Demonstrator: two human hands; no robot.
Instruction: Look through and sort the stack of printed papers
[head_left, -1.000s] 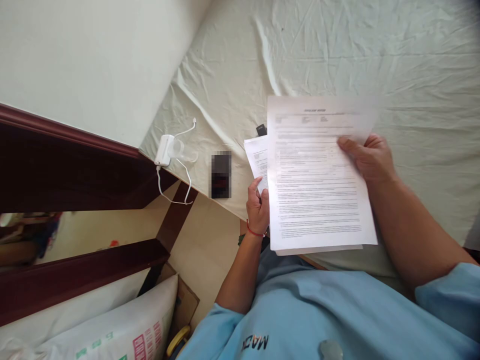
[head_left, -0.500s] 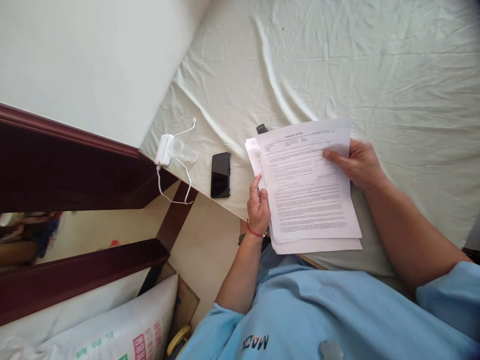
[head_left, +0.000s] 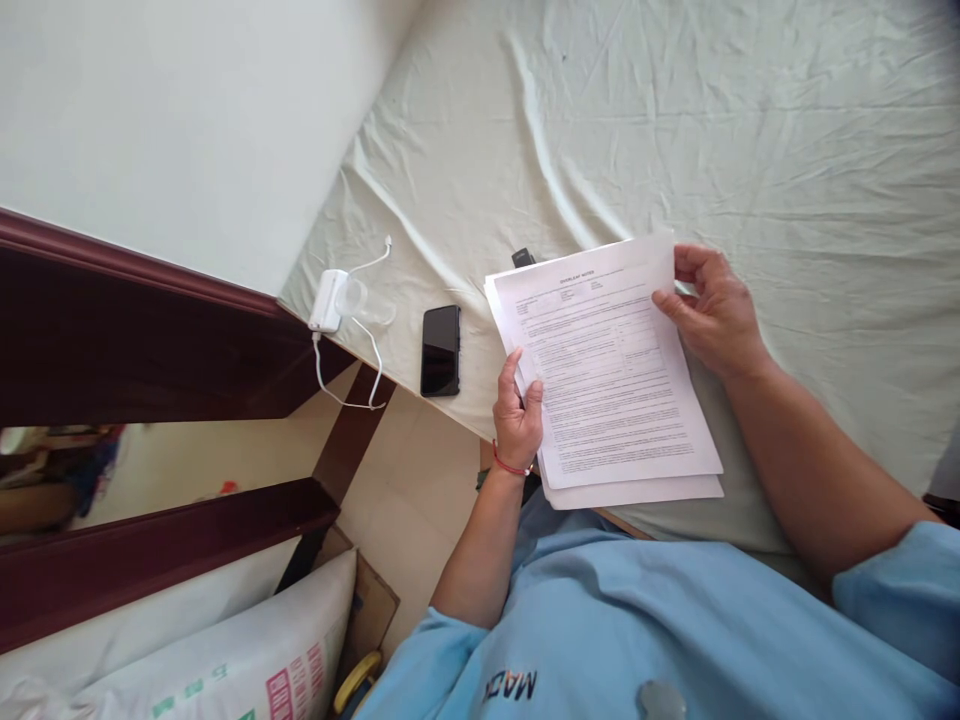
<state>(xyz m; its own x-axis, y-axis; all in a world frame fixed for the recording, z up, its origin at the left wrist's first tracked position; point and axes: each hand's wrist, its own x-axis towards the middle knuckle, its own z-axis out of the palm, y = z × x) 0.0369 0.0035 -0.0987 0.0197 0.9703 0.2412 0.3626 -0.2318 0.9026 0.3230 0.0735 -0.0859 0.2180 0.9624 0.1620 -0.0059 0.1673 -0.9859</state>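
Observation:
A small stack of printed paper sheets (head_left: 607, 380) is held tilted over the near edge of the covered surface, its sheets slightly out of line at the bottom. My left hand (head_left: 517, 420), with a red cord at the wrist, grips the stack's left edge, thumb on top. At the upper right edge is my right hand (head_left: 716, 310). Its thumb lies over the top sheet's margin, and its bent fingers are at the edge, their tips partly hidden. A dark object (head_left: 523, 258) pokes out behind the top left corner.
A black phone (head_left: 441, 350) lies left of the papers. Beyond it are a white adapter (head_left: 328, 300) with a white cable (head_left: 379, 355) and a clear round plastic piece (head_left: 367, 300). The pale cloth (head_left: 750, 130) is wrinkled. Printed white sacks (head_left: 247, 640) stand below at left.
The top sheet's upper part has shifted left, more in line with the sheets beneath. My right hand's fingers have risen slightly and now show more beyond the paper's edge.

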